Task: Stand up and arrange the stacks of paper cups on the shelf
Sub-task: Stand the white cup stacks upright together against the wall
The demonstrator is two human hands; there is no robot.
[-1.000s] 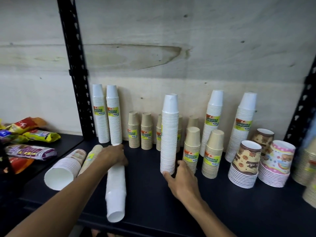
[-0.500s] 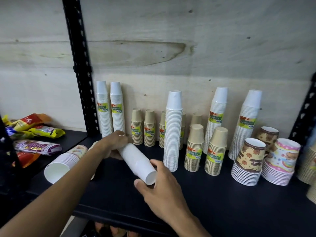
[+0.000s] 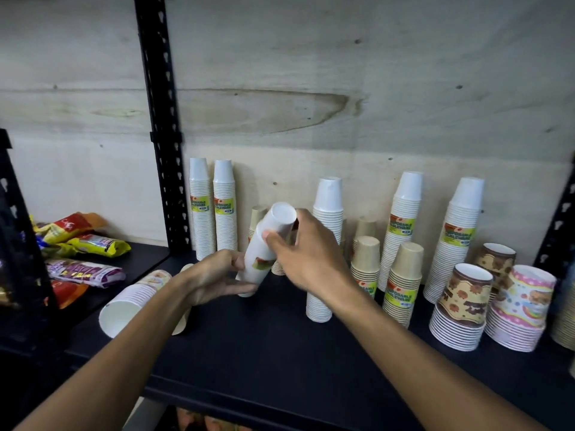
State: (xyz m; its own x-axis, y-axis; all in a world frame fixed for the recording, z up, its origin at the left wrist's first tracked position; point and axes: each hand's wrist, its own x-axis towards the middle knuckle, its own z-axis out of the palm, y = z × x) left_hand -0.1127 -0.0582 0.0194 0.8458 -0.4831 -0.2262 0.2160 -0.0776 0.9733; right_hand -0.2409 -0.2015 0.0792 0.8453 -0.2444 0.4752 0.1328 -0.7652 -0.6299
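Head view: black shelf (image 3: 280,353) on black perforated uprights (image 3: 158,119), backed by pale plywood wall (image 3: 342,73) with a dark knot stain; snack packets (image 3: 84,244) piled on the neighbouring shelf at left. Along the back, left to right: two tall white labelled stacks (image 3: 213,209) beside the upright; short kraft stacks partly hidden behind the hands; one tall plain white stack (image 3: 325,244) standing forward; two kraft labelled stacks (image 3: 403,281) in front of two more tall white labelled stacks (image 3: 457,237); patterned cup stacks (image 3: 460,303) at far right. Fallen white stack (image 3: 130,301) lying on its side at left front, open mouth toward the camera, a kraft stack just beside it.

Compared with half a second ago: held stack (image 3: 264,247) raised from near-horizontal to almost upright, closed end now uppermost and leaning slightly right, lower end near or on the shelf, contact not discernible; right hand (image 3: 306,253) shifted from the open mouth to the upper part; left hand (image 3: 214,276) kept at the opposite end.

Held stack: white wrapped sleeve of nested cups, a coloured label low on its side, located centre-left of the shelf between the two tall labelled stacks and the plain white stack. Grip: left hand curled round the base, fingers beneath and thumb against the side; right hand closed round the top portion, thumb across the front.
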